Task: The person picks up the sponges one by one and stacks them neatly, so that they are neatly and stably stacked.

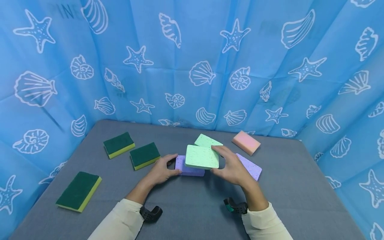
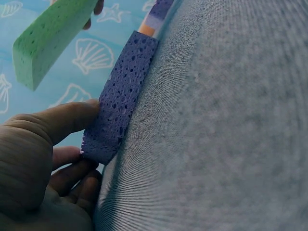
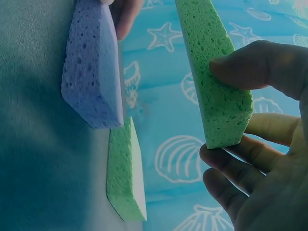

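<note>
My left hand [image 1: 160, 171] grips the left end of a purple sponge [image 1: 192, 172], thumb along its near side. In the left wrist view this porous purple sponge [image 2: 120, 91] lies along the grey cloth. A light green sponge [image 1: 201, 157] is held up by its right end in my right hand [image 1: 234, 168], overlapping the purple one in the head view. The right wrist view shows the thumb on one side of the green sponge [image 3: 216, 96] and fingers at its end. Behind it lies another light green sponge [image 1: 208, 140], partly hidden. A second purple sponge [image 1: 252, 168] lies partly behind my right hand.
Three dark green and yellow scouring sponges [image 1: 119, 145] [image 1: 145, 156] [image 1: 78, 191] lie on the left side of the grey table [image 1: 288, 186]. A pink sponge [image 1: 246, 142] sits at the back right. A blue shell-print curtain [image 1: 186, 66] surrounds the table's back and sides.
</note>
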Demonstrator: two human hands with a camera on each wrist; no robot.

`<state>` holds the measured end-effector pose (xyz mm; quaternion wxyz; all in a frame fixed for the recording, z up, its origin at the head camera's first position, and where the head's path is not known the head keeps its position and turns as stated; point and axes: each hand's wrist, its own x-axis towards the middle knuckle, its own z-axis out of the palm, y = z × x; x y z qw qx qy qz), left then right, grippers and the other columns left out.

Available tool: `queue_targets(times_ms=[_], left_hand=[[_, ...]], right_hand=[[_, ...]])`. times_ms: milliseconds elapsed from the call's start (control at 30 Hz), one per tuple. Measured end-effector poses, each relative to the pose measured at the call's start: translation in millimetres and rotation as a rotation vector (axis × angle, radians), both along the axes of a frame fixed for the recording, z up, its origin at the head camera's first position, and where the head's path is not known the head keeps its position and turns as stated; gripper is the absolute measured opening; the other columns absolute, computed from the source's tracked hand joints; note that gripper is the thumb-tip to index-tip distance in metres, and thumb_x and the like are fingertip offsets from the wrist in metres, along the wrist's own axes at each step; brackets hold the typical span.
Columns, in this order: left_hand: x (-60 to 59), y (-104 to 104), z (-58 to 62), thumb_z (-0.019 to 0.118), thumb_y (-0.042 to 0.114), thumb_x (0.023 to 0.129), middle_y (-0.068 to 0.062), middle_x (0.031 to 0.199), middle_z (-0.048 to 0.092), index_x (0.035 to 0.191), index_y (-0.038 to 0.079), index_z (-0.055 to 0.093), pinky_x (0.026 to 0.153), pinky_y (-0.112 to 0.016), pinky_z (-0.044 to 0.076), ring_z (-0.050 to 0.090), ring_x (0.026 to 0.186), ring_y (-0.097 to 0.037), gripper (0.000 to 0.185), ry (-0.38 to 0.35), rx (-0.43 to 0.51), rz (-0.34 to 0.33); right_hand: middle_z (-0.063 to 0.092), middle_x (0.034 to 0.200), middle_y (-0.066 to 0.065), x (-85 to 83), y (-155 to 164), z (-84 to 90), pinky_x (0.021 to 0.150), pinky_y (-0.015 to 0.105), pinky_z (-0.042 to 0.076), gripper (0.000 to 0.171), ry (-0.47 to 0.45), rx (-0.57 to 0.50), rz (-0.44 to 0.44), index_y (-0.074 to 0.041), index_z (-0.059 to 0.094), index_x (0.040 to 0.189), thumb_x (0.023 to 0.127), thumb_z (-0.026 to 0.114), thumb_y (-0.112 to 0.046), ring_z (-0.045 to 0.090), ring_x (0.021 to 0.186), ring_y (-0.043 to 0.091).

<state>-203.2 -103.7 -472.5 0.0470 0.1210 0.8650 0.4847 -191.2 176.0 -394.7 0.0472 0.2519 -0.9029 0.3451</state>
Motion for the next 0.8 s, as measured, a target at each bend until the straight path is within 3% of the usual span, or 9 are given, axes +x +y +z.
queue_targets(times_ms=[500,800], left_hand=[[0.6,1.6,-3.6,0.08,0.017,0.08,-0.018,0.139,0.049,0.139,0.001,0.05,0.105,-0.049,0.033,0.041,0.13,-0.034,0.068,0.035,0.039,-0.046],[0.3,0.2,-1.4,0.083,0.015,0.077,-0.021,0.138,0.048,0.139,-0.003,0.048,0.103,-0.048,0.035,0.042,0.129,-0.036,0.074,0.03,0.054,-0.016]], right_hand=[[0.052,0.135,0.011,-11.4,-14.6,-25.2,0.099,0.052,0.039,0.075,0.022,-0.025,0.0,-0.002,0.051,0.138,0.071,0.083,-0.007,0.046,0.126,0.03],[0.051,0.136,0.01,-15.8,-24.3,-34.6,0.099,0.051,0.039,0.074,-0.009,-0.013,0.014,-0.002,0.05,0.139,0.073,0.082,-0.009,0.045,0.126,0.029]])
